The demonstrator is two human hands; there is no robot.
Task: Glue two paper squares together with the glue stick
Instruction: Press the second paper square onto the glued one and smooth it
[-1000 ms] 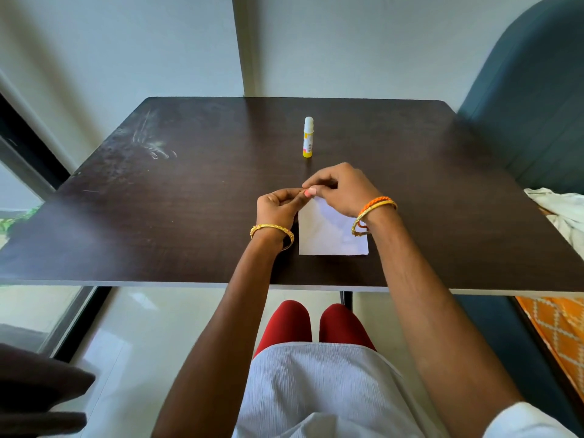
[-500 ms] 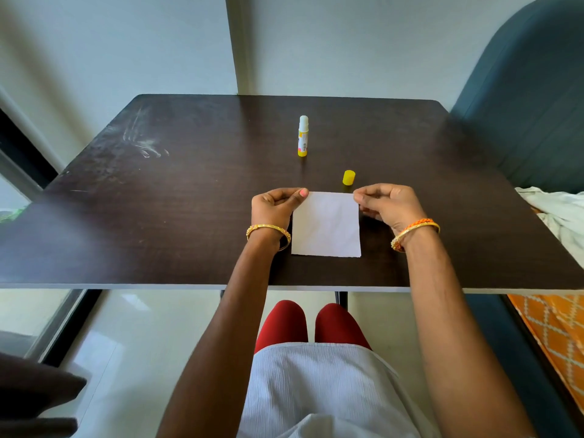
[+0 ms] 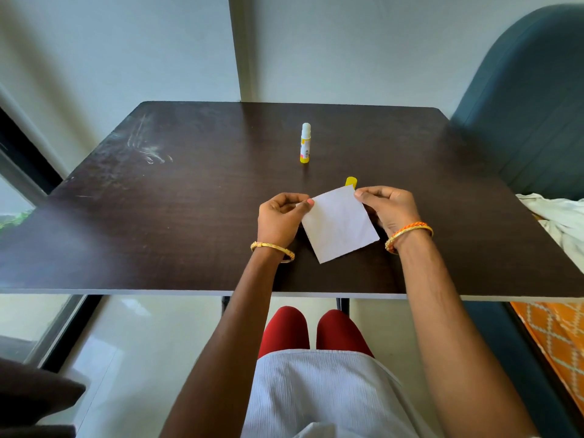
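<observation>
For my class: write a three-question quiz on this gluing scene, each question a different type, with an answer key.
1. True or false: the glue stick lies flat on the table.
2. Which things pinch the paper square? A) left hand only B) right hand only C) both hands
3. Fill in: the yellow cap sits just beyond the paper's far ____.

Key: 1 false, it stands upright, uncapped. 2 C. 3 corner.
</observation>
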